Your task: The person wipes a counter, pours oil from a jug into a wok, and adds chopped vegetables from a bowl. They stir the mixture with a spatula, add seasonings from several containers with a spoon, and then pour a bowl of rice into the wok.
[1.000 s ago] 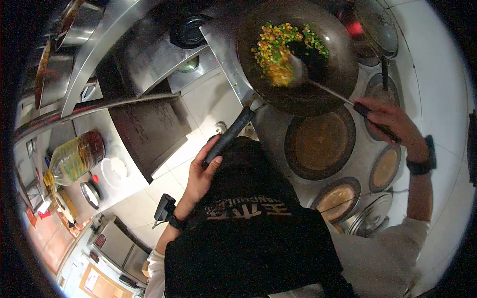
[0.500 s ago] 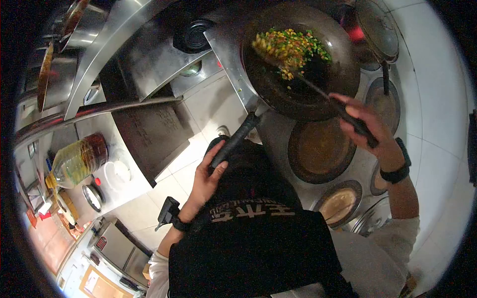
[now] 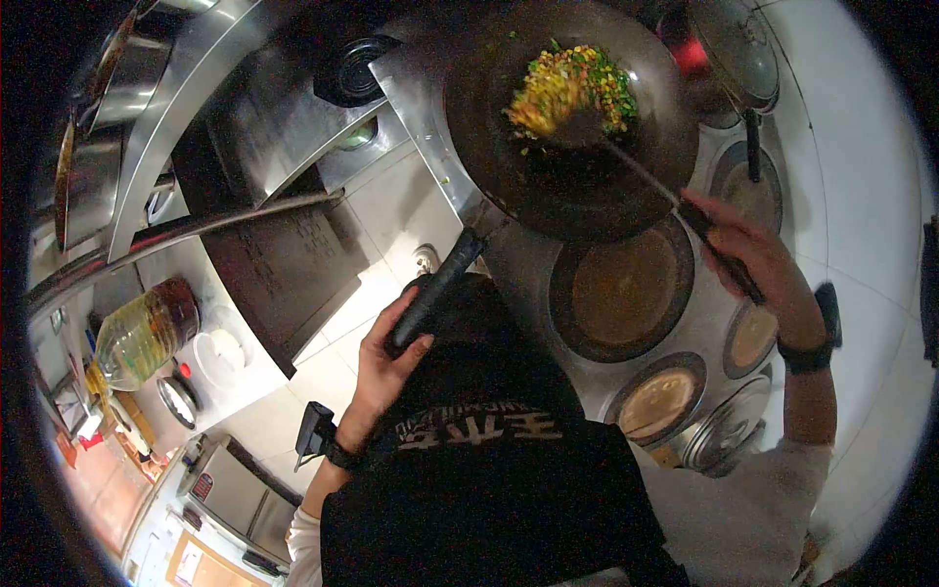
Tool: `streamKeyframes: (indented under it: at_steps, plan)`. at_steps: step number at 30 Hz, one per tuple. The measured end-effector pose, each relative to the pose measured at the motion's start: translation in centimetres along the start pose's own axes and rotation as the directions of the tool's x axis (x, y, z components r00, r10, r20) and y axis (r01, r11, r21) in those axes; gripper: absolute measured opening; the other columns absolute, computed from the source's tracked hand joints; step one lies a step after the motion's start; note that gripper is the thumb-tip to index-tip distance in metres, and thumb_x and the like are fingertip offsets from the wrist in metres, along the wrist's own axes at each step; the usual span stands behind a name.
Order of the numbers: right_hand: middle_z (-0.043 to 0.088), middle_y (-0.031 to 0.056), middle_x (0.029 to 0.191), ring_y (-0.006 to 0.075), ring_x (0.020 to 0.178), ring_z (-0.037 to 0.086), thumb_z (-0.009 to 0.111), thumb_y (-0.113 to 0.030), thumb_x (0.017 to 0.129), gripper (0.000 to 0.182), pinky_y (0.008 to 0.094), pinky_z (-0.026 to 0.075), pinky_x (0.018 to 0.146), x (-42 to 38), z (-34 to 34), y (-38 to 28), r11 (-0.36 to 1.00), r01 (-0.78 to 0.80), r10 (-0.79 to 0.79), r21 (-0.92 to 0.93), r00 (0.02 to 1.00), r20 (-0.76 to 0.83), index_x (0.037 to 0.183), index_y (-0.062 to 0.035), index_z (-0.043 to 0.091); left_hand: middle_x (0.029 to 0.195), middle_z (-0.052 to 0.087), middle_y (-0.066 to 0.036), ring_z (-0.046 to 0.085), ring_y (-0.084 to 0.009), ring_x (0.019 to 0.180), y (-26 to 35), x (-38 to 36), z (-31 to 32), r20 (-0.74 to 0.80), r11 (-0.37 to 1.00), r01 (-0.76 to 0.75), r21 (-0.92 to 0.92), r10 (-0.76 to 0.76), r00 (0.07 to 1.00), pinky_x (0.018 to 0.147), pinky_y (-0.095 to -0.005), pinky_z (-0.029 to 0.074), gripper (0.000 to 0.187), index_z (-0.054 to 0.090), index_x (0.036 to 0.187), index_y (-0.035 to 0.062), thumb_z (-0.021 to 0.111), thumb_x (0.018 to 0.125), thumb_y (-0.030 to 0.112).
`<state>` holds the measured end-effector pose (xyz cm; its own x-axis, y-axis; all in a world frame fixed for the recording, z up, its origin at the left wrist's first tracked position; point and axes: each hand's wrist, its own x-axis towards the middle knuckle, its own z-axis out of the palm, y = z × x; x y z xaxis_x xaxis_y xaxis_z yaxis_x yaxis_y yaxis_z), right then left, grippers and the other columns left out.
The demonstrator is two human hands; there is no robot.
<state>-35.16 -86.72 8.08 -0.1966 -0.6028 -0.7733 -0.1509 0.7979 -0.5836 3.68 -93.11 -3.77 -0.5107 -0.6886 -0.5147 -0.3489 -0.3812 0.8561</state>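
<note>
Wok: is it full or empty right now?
Partly filled: the wok holds a small heap of yellow and green food at its far side, with bare dark metal around it.

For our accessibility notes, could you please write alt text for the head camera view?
Seen from above, a person's left hand grips the black handle of a dark wok, while the right hand holds a ladle in a yellow, green and orange vegetable mix. Round containers of sauce sit beside the wok, and an oil bottle stands far left.
</note>
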Motion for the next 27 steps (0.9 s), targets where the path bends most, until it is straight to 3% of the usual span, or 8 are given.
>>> streamKeyframes:
  at_steps: [6, 8, 10, 12, 16, 18, 21, 27]
  plan:
    - [0.043, -0.004, 0.055, 0.0038, 0.04, 0.036, 0.047, -0.014, 0.082, 0.043, 0.0192, 0.031, 0.035, -2.8, -3.6, -3.0, 0.96, 0.05, -0.066, -0.277, 0.997, -0.049, 0.125, -0.0167, 0.046, 0.115, 0.054, -0.009, 0.05, -0.0134, 0.103, 1.0, 1.5, 0.9, 0.024, 0.986, 0.039, 0.162, -0.044, 0.999, 0.088, -0.0254, 0.039, 0.051, 0.044, 0.124, 0.0043, 0.063, 0.077, 0.002]
    - [0.045, -0.0033, 0.056, 0.0034, 0.042, 0.038, 0.048, -0.013, 0.082, 0.042, 0.0191, 0.032, 0.037, -4.6, -4.3, -4.7, 0.883, -0.234, 0.151, -0.407, 0.963, -0.225, 0.124, -0.0174, 0.048, 0.114, 0.055, -0.009, 0.051, -0.0134, 0.102, 1.2, 1.9, 1.2, 0.016, 0.992, -0.007, 0.123, 0.005, 1.0, 0.088, -0.0259, 0.04, 0.05, 0.044, 0.124, 0.0042, 0.063, 0.077, 0.001]
    - [0.049, -0.0004, 0.065, 0.0041, 0.047, 0.041, 0.046, -0.015, 0.086, 0.036, 0.0201, 0.036, 0.041, -3.9, -5.2, -3.7, 0.864, -0.227, 0.141, -0.449, 0.966, -0.218, 0.121, -0.0177, 0.051, 0.116, 0.054, -0.011, 0.051, -0.0151, 0.105, 1.7, 2.0, 1.3, -0.043, 0.975, -0.139, 0.172, 0.148, 0.988, 0.089, -0.0265, 0.04, 0.048, 0.047, 0.122, 0.0041, 0.062, 0.076, 0.0]
    - [0.05, -0.001, 0.063, 0.0025, 0.037, 0.038, 0.042, -0.008, 0.084, 0.041, 0.0163, 0.032, 0.034, -0.3, -6.1, -0.5, 0.867, 0.048, -0.186, -0.496, 0.955, -0.232, 0.124, -0.013, 0.047, 0.117, 0.054, -0.011, 0.051, -0.0159, 0.106, 2.1, 2.1, 1.0, -0.048, 0.974, -0.141, 0.18, 0.151, 0.987, 0.09, -0.0262, 0.039, 0.047, 0.048, 0.121, 0.0041, 0.061, 0.076, -0.001]
    - [0.053, 0.002, 0.071, 0.0061, 0.052, 0.049, 0.044, -0.007, 0.085, 0.04, 0.0199, 0.042, 0.047, 2.2, -4.1, -3.1, 0.798, 0.199, -0.333, -0.569, 0.932, -0.142, 0.124, -0.0141, 0.047, 0.118, 0.054, -0.011, 0.05, -0.0167, 0.109, 3.1, 2.6, 0.1, -0.045, 0.955, -0.197, 0.222, 0.212, 0.976, 0.093, -0.0253, 0.037, 0.044, 0.051, 0.118, 0.0045, 0.061, 0.076, -0.002]
    - [0.055, 0.007, 0.08, 0.0143, 0.073, 0.055, 0.048, -0.005, 0.082, 0.042, 0.0268, 0.045, 0.064, 2.0, -4.3, -3.9, 0.52, 0.38, -0.615, -0.765, 0.788, -0.027, 0.123, -0.0151, 0.047, 0.118, 0.054, -0.01, 0.05, -0.0163, 0.108, 3.2, 2.6, -0.3, -0.049, 0.951, -0.195, 0.238, 0.213, 0.976, 0.092, -0.0254, 0.037, 0.044, 0.051, 0.118, 0.0051, 0.061, 0.076, -0.001]
    - [0.055, 0.0165, 0.108, 0.0332, 0.098, 0.054, 0.053, -0.01, 0.081, 0.036, 0.0392, 0.043, 0.086, 2.1, -2.3, -6.1, 0.447, 0.259, -0.665, -0.856, 0.736, -0.124, 0.116, -0.0139, 0.053, 0.117, 0.055, -0.009, 0.051, -0.0155, 0.107, 2.5, 2.4, -0.7, -0.057, 0.956, -0.181, 0.231, 0.199, 0.978, 0.092, -0.0254, 0.038, 0.044, 0.051, 0.118, 0.0061, 0.062, 0.076, 0.0]
    - [0.053, 0.0148, 0.103, 0.0338, 0.094, 0.053, 0.056, -0.008, 0.074, 0.038, 0.0406, 0.045, 0.081, 1.2, 0.3, -5.5, 0.301, 0.283, -0.549, -0.911, 0.832, 0.077, 0.112, -0.0176, 0.057, 0.117, 0.055, -0.008, 0.051, -0.0148, 0.107, 1.7, 2.4, -1.1, -0.074, 0.966, -0.182, 0.185, 0.198, 0.977, 0.092, -0.025, 0.037, 0.044, 0.052, 0.118, 0.0072, 0.062, 0.076, 0.0]
